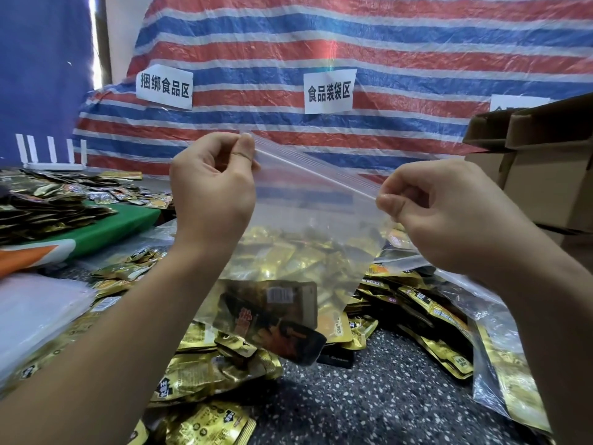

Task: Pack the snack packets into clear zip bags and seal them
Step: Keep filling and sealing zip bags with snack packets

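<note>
A red, white and blue striped tarp (385, 53) hangs behind, with white paper signs (329, 91) stuck to it. Cardboard boxes (542, 175) stand at the right. A white router (53, 159) sits far left, near a green board (125, 224).

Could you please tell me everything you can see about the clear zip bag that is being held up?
The clear zip bag is thin, see-through plastic with a ridged zip strip along its top, which slopes down to the right. It hangs in the air, pinched at the top corners by the left hand and right hand. A few dark snack packets sag in its bottom. Whether the zip is closed cannot be told.
</note>
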Available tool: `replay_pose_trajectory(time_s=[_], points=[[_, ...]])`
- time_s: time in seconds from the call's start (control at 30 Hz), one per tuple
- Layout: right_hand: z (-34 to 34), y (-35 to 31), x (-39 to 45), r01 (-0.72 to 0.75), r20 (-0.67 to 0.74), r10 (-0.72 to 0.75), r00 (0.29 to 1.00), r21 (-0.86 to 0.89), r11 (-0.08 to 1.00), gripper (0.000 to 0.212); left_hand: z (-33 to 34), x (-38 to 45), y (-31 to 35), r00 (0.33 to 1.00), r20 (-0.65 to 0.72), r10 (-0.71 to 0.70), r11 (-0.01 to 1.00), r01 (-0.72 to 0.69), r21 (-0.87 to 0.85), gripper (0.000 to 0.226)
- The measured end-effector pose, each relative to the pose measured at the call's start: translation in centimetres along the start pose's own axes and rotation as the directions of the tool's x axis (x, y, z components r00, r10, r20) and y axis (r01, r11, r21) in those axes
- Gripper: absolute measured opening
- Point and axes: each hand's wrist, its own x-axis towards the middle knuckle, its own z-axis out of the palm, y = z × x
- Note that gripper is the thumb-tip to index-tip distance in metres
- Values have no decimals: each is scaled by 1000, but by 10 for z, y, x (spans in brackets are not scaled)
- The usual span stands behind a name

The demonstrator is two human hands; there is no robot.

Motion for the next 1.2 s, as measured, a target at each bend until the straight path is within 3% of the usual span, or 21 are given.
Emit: replay_pose_trajectory(time_s=[0.3, 0.53, 0.7, 0.8, 0.9, 1.0, 1.1, 1.17, 1.2], points=[[-4, -3, -1, -25, 55, 29, 998, -70, 997, 17, 12, -9, 0, 983, 174, -64, 997, 71, -32, 22], [16, -22, -6, 93, 68, -82, 994, -164, 982, 40, 25, -24, 7, 950, 310, -40, 994, 71, -88, 23], [33, -20, -2, 153, 76, -152, 985, -4, 988, 48, 27, -28, 6, 944, 329, -19, 998, 35, -43, 19], [40, -16, -1, 109, 149, -118, 982, 66, 992, 49, 27, -30, 5, 947, 322, -19, 1000, 25, -17, 18], [50, -13, -2, 31, 264, -38, 964, 29, 999, 57, 28, -32, 2, 933, 358, -46, 998, 31, 45, 20], [61, -7, -2, -26, 437, 18, 899, 13, 1000, 61, 29, -33, -2, 901, 427, -79, 994, 40, 100, 22], [75, 1, -4, -114, 629, 70, 774, 30, 993, 36, 31, -36, -5, 869, 477, -131, 990, 85, 117, 19], [83, 7, -4, -281, 657, 141, 740, 113, 953, 19, 32, -38, -6, 892, 440, -106, 990, 53, 131, 13], [85, 10, -3, -363, 652, 171, 739, 171, 916, 20, 32, -38, -6, 915, 396, -77, 990, 24, 137, 10]])
